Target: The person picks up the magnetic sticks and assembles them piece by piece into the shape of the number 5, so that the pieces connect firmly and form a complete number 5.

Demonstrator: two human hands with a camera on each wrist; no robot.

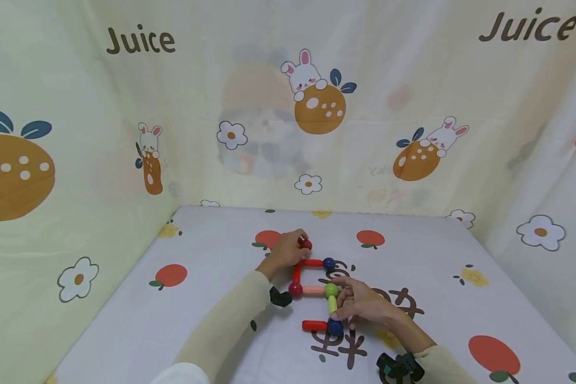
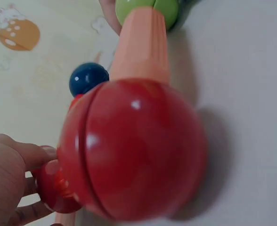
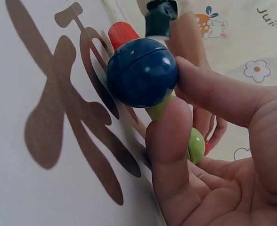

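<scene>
A figure of balls and rods lies on the printed tablecloth, in the shape of a digit or letter. My left hand [image 1: 288,249] pinches the far red ball [image 1: 306,245] with its fingertips; in the left wrist view a nearer red ball [image 2: 138,148] hides part of it. From that near ball a pink rod [image 1: 313,290] runs to a green ball [image 1: 332,290]. My right hand [image 1: 365,303] grips the figure's near right side, its digits against the blue ball [image 3: 142,73] and the yellow-green rod [image 1: 333,305]. A red rod [image 1: 314,326] sticks out leftward from that blue ball.
Another red rod [image 1: 313,263] with a second blue ball [image 1: 328,264] points right at the figure's far part. Dark camera mounts [image 1: 400,368] sit on the wrists. Printed curtains [image 1: 269,176] stand behind and at both sides of the table.
</scene>
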